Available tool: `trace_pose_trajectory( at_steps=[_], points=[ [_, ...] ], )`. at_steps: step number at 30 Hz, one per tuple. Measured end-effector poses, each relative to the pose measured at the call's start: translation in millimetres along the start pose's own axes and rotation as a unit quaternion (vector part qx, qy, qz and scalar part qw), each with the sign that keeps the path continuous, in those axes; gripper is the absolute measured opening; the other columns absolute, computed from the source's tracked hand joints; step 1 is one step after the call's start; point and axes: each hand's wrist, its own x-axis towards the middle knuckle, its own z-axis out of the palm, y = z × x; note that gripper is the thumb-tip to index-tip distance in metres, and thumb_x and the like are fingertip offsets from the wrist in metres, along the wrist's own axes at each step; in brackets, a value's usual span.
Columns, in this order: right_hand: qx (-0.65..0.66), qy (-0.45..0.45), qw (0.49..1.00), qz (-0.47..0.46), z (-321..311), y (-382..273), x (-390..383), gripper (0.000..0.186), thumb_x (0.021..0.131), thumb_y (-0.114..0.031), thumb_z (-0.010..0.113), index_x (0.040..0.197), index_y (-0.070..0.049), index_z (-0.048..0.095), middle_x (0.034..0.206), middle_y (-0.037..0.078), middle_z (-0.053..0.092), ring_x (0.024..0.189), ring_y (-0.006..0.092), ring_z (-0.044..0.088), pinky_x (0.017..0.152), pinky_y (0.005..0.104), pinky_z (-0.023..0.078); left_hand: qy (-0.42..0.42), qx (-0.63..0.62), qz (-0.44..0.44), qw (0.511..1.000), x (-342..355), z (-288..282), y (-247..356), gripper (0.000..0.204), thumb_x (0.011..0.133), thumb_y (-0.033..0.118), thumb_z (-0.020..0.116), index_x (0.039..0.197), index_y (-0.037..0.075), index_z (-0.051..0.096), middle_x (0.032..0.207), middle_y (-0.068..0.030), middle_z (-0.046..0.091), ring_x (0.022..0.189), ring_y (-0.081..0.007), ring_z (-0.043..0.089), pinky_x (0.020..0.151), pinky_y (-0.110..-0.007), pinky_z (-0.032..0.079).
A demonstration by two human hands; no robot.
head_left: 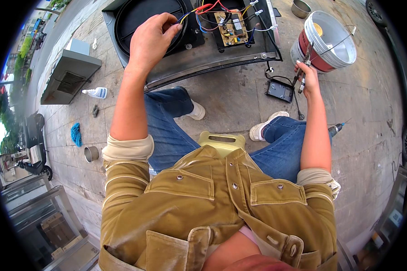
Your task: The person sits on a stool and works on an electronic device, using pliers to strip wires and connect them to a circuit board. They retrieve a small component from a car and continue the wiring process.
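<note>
My left hand is over the black round ring of a metal appliance casing. Its thumb and forefinger are pinched at the end of thin coloured wires, yellow and blue among them. To the right of the ring, a tan circuit board with wired components sits in a black housing. My right hand is closed around a dark pair of pliers, jaws pointing up, beside a bucket. Below that hand, a small black box with a cable lies on the ground.
White buckets stand nested at the right, near a metal bowl. A drill lies by my right leg. On the left are a grey metal hood, a spray bottle, a blue cloth and a metal cup.
</note>
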Motion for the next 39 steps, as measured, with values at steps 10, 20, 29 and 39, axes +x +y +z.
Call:
trace_pose_trajectory(
  at_steps=[10,20,29,39],
  points=[
    [-0.036,-0.021,0.999,0.011,-9.8,12.8,11.4,0.027,0.08,-0.035,0.07,0.091,-0.01,0.064,0.081,-0.001,0.064,0.073,0.0076,0.057,0.061,0.0257,0.035,0.077,0.002,0.025,0.997,-32.4,-27.8,9.2,0.014,0.086,0.016,0.066,0.096,0.006,0.067,0.084,-0.0096,0.067,0.071,-0.024,0.063,0.064,-0.031,0.049],
    [-0.009,0.0,1.0,0.009,-3.1,3.6,0.2,0.025,0.079,-0.027,0.072,0.081,-0.004,0.064,0.074,0.0,0.058,0.067,0.0101,0.05,0.063,0.0255,0.036,0.179,0.037,0.003,0.983,-60.6,-74.5,-2.7,0.012,0.087,0.014,0.068,0.093,0.005,0.07,0.08,-0.0087,0.068,0.065,-0.0162,0.063,0.061,-0.026,0.048],
    [-0.002,0.006,1.0,0.005,-3.9,6.4,1.8,0.026,0.078,-0.028,0.072,0.082,-0.003,0.064,0.075,0.002,0.059,0.069,0.0111,0.051,0.064,0.0268,0.038,0.313,0.035,-0.011,0.949,-68.3,-98.3,-26.7,0.011,0.088,0.012,0.07,0.093,0.002,0.071,0.076,-0.0027,0.068,0.069,-0.0057,0.061,0.064,-0.02,0.049],
    [-0.251,0.193,0.94,0.124,-14.9,105.5,68.4,0.058,0.067,-0.038,0.076,0.097,0.011,0.065,0.094,0.016,0.067,0.085,0.0242,0.061,0.075,0.0375,0.047,0.057,0.052,0.285,0.955,-132.0,-53.2,-9.9,0.03,0.068,-0.002,0.072,0.097,0.005,0.066,0.085,-0.0075,0.062,0.071,-0.0228,0.06,0.061,-0.033,0.047]
  ],
)
